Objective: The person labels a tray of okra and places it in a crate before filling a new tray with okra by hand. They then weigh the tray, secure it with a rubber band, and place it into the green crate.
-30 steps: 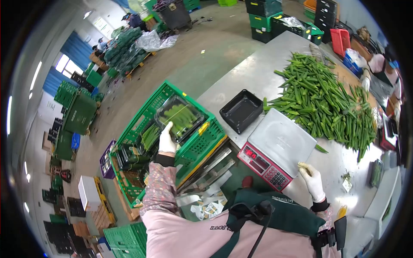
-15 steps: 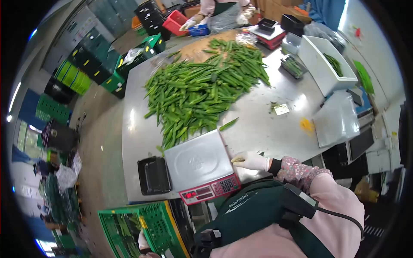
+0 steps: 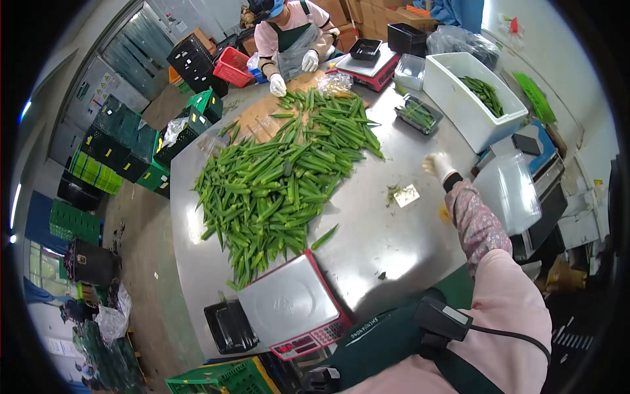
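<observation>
My right hand (image 3: 438, 165), in a white glove, reaches out over the right side of the steel table (image 3: 377, 230). Its fingers are partly spread and nothing shows in them. Just beyond it lies a black tray of wrapped okra (image 3: 418, 114), apart from the fingertips. A white foam box (image 3: 453, 98) with okra inside stands to its right. My left hand is out of view. A big heap of okra (image 3: 275, 184) covers the table's middle. Nearer me are a red scale (image 3: 289, 302) with a bare steel plate and a black plastic tray (image 3: 231, 326).
Across the table a co-worker's gloved hand (image 3: 277, 85) is at the heap's edge. A second scale (image 3: 369, 67) bears a black tray. Clear plastic trays (image 3: 508, 194) are stacked at the right. A green crate (image 3: 226, 379) stands below the near edge.
My right hand has left the near scale's side and moved forward and right. My left hand, earlier in the green crate, has gone out of view. The camera view has tilted up.
</observation>
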{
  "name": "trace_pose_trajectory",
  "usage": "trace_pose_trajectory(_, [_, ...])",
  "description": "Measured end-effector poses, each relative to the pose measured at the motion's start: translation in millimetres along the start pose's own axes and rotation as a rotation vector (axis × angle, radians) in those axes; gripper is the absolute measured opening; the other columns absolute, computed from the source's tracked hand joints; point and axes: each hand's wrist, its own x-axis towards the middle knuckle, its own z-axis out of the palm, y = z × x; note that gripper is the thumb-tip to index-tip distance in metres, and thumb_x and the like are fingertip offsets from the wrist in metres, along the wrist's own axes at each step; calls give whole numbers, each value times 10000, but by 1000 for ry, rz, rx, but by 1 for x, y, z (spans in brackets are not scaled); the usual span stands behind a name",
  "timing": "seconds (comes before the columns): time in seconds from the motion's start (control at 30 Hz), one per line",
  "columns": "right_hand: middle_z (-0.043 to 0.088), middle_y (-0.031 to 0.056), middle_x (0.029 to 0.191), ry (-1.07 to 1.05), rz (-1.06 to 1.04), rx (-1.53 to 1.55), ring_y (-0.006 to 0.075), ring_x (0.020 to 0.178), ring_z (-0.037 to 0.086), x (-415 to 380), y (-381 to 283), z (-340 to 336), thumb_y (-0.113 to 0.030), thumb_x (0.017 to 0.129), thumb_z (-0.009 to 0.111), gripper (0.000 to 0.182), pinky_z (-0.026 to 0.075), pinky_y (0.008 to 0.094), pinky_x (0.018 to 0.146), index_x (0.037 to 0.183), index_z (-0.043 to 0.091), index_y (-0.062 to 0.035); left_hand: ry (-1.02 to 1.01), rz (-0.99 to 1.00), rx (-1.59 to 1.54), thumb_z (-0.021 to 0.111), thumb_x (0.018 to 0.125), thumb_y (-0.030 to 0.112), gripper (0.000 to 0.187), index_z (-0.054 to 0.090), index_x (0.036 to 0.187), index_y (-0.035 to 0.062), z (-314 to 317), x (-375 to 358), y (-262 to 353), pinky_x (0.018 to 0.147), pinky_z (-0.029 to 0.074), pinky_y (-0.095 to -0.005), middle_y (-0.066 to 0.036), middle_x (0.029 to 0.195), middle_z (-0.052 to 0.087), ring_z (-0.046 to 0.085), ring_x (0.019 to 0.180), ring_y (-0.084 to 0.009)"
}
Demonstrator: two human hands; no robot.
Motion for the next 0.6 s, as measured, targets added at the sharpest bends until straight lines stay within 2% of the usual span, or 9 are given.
trace_pose_trajectory(0.03, [649,86,909,86,-6,28,224,767,646,18,-14,-9,-278,912,628,308,549,337,675,1099,630,-33,-94,64,57,582,969,83,368,535,1312,-40,18,-33,69,949,483,-421,-220,1280,570,586,1084,-335])
trace_pose_trajectory(0.1, [650,107,967,165,-11,61,235,827,649,54,-33,-21,-312,905,637,365,552,356,701,1138,625,-31,-287,268,-26,554,956,-11,408,485,1358,-22,54,-80,112,966,477,-403,-209,1280,551,583,1102,-310])
trace_pose_trajectory(0.17, [621,149,1113,287,16,44,260,958,629,94,-43,-26,-368,882,658,473,542,410,762,1193,600,-16,-509,44,-205,518,953,-44,422,462,1371,-38,82,-127,143,986,462,-389,-195,1295,547,572,1127,-283])
trace_pose_trajectory(0.2, [621,149,1113,276,21,44,260,958,629,119,-44,-34,-368,882,658,473,542,410,762,1193,600,-16,-612,134,-159,499,949,-64,417,467,1363,-41,91,-142,158,995,461,-379,-185,1296,556,569,1142,-270])
trace_pose_trajectory(0.3, [579,167,1277,393,26,-55,288,1025,606,202,-36,-49,-390,855,695,602,514,418,816,1302,559,-10,-760,-26,-219,504,954,-60,397,476,1350,-49,109,-183,180,1017,457,-364,-175,1298,566,582,1144,-267])
trace_pose_trajectory(0.4, [643,130,1032,477,-11,62,234,827,597,229,-41,-55,-365,820,752,464,476,397,629,1163,656,-67,-867,-72,-170,506,966,-44,396,477,1360,-34,123,-202,159,1032,452,-366,-172,1363,535,553,1190,-263])
trace_pose_trajectory(0.47, [582,54,699,509,58,53,181,487,497,200,-61,-35,-370,802,785,305,373,346,422,866,652,-104,-738,-50,-202,564,963,98,211,655,1121,-8,136,-214,144,849,556,-350,-133,1186,627,658,957,-230])
trace_pose_trajectory(0.5, [559,39,664,433,62,50,158,462,477,205,-62,-36,-393,789,798,323,353,312,400,836,637,-117,-869,-162,-185,515,916,-107,313,622,1203,-44,134,-208,143,985,495,-325,-132,1356,541,614,1102,-213])
trace_pose_trajectory(0.6, [511,-10,592,321,115,131,102,397,425,184,-75,-18,-383,772,832,325,276,217,346,760,599,-156,-920,-157,-222,518,929,-65,281,627,1187,-43,145,-211,164,973,504,-333,-131,1327,562,628,1081,-225])
